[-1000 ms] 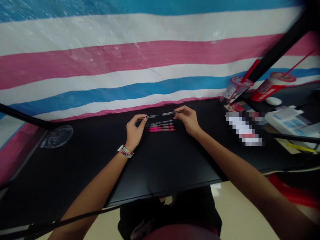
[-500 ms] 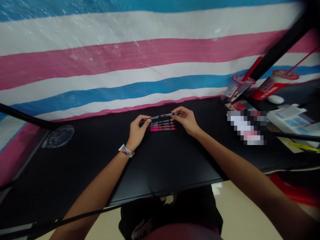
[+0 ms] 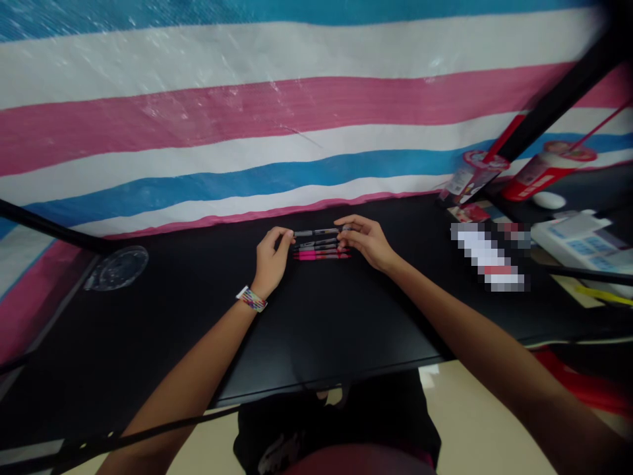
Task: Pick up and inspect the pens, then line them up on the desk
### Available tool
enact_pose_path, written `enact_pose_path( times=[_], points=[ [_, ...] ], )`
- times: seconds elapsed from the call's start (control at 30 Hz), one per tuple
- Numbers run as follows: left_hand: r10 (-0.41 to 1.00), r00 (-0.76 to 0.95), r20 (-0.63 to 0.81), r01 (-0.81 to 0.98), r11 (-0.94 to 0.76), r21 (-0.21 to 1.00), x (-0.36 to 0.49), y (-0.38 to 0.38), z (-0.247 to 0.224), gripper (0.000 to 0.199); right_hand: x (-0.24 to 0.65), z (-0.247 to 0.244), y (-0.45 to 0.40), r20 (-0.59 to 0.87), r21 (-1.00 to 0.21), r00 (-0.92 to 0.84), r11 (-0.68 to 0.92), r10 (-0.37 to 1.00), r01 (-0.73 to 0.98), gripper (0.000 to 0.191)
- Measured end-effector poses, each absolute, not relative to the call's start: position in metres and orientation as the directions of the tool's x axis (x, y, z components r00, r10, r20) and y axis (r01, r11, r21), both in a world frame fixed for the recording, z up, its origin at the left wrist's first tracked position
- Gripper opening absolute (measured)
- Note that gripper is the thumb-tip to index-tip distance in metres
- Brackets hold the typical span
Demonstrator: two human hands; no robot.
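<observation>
A dark pen (image 3: 316, 232) lies level between my two hands, just behind a row of other pens. My left hand (image 3: 273, 256) has its thumb and fingertips closed on the pen's left end. On the right end, the thumb and fingers of my right hand (image 3: 366, 241) are pinched, covering that tip. In front of this pen, several pens lie side by side on the black table (image 3: 316, 316): grey-black pens (image 3: 319, 243) behind and pink pens (image 3: 316, 254) nearest me. A patterned band circles my left wrist.
A clear plastic lid (image 3: 119, 268) lies at the left. Toward the back right stand two drink cups (image 3: 472, 175) with red straws, beside a white mouse (image 3: 548, 200). Boxes (image 3: 578, 237) and a blurred-out item (image 3: 489, 257) lie at the right. A striped sheet (image 3: 277, 105) hangs behind the table.
The pen between my hands has come down a little toward the row. My right fingers have shifted slightly at its right end. The other pens stay in place.
</observation>
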State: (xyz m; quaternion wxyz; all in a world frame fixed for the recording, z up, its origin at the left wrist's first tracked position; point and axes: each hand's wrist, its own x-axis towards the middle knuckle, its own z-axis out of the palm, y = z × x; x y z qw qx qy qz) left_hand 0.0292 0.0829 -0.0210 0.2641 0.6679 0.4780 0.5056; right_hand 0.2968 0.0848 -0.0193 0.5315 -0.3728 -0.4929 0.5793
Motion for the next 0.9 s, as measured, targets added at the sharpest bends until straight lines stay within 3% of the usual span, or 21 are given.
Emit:
enact_pose_path(
  times=[0.23,0.53,0.6,0.73,0.9],
  points=[
    [0.91,0.018,0.415,0.305,-0.4,0.864,0.0291,0.0852,-0.0226,0.023,0.2996,-0.0193,0.0872,0.116,-0.97,-0.131,0.083,0.985,-0.229,0.034],
    [0.914,0.038,0.404,0.369,-0.388,0.844,0.0274,0.0829,-0.0218,0.059,0.2932,-0.0105,0.0804,0.116,-0.979,-0.158,0.086,0.981,-0.185,0.037],
    [0.915,0.045,0.402,0.365,-0.389,0.846,0.0276,0.0841,-0.0234,0.054,0.2929,-0.0103,0.0803,0.115,-0.976,-0.153,0.083,0.981,-0.201,0.039],
    [0.886,0.091,0.454,0.275,-0.461,0.844,0.0295,0.0859,-0.0264,0.023,0.2936,-0.0129,0.0829,0.071,-0.973,-0.115,0.044,0.991,-0.226,0.044],
    [0.895,0.149,0.421,0.251,-0.446,0.859,0.0319,0.0809,-0.024,0.025,0.2904,-0.0159,0.0842,0.008,-0.961,-0.076,-0.013,0.997,-0.276,0.049]
  ],
)
